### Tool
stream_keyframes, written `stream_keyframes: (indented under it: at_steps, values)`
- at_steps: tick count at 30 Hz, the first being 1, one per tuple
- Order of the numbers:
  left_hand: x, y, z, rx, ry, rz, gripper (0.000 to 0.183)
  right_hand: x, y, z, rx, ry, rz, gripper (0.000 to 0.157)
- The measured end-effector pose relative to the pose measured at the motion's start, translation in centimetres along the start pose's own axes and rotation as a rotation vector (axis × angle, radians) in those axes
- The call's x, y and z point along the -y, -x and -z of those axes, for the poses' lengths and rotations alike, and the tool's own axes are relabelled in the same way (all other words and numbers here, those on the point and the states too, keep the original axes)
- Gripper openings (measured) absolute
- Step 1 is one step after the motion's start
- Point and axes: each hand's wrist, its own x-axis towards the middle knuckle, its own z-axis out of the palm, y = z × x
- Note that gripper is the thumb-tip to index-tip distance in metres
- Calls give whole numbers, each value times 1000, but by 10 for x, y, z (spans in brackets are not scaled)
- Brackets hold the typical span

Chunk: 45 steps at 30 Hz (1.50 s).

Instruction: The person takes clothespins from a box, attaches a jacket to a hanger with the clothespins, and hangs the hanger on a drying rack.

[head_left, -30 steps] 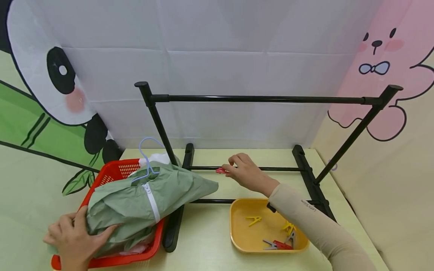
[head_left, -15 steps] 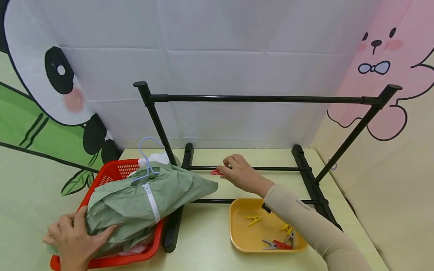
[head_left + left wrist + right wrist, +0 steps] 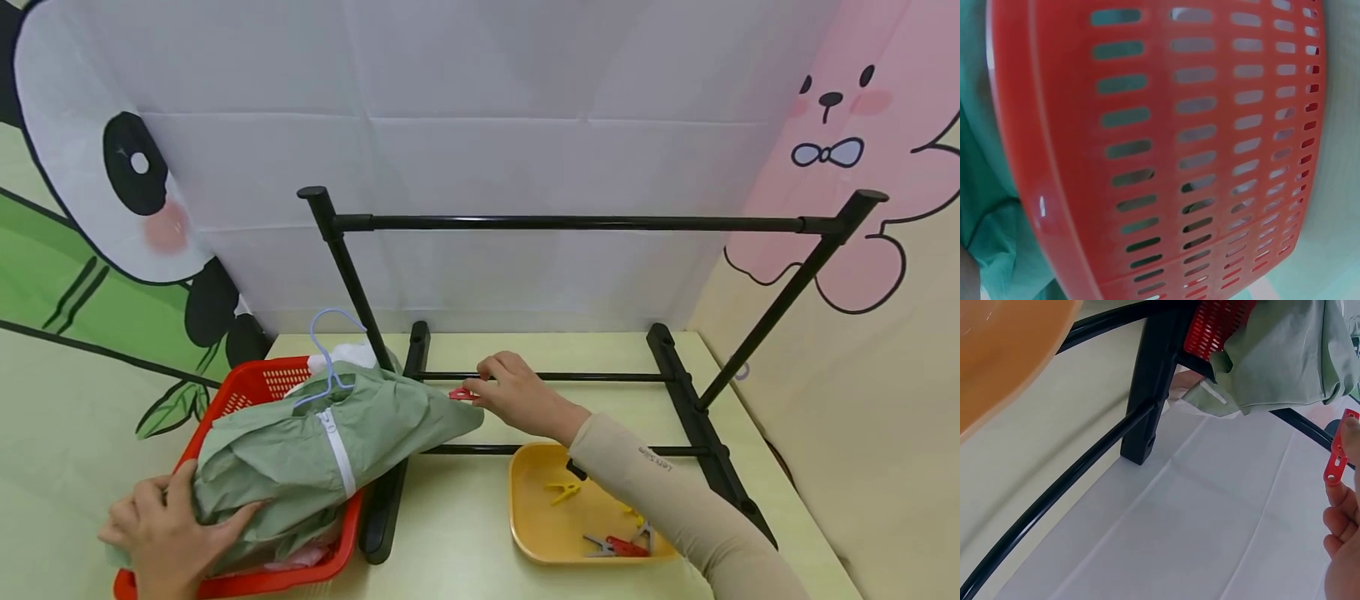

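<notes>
A green garment (image 3: 277, 450) with a white zipper lies over the red basket (image 3: 255, 379), a light-blue hanger (image 3: 324, 358) at its neck. My left hand (image 3: 168, 521) rests on the garment's near-left part at the basket's edge, thumb and fingers spread. The left wrist view shows mostly the basket's slotted side. My right hand (image 3: 525, 400) pinches a red clothespin (image 3: 463, 393) between thumb and fingers, just beside the garment's pointed right end. In the right wrist view, the red clothespin (image 3: 1337, 450) is upright near the cloth.
A black rack (image 3: 577, 222) stands on the table, its left post beside the basket. In front, a yellow tray (image 3: 525, 533) holds yellow, red and grey clothespins. A white printed backdrop (image 3: 480, 167) rises behind.
My right hand has moved left with the red clothespin, up to the garment's right end. The left hand and the garment have stayed in place.
</notes>
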Motion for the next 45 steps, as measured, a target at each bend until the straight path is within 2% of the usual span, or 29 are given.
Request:
stream_keyframes:
  at_steps: [6,15,20,23,29,36,45]
  values:
    - [-1,0,4,53,-6,-10,104,4,-3,-2,18,-2,-11,25]
    - [0,0,0,20,-3,6,108,11,-9,-6,17,7,13,29]
    - [-1,-1,0,18,-14,12,110,15,-13,-9,-3,-2,35,27]
    - [-1,-1,2,40,-13,8,109,18,-15,-10,-20,-8,49,27]
    - [0,1,0,0,-3,-9,107,21,-19,-13,-16,-3,55,27]
    - [-2,-1,4,49,1,11,110,25,-24,-13,-45,-22,73,28]
    - [-2,0,2,35,3,15,110,29,-30,-13,-56,-3,74,25]
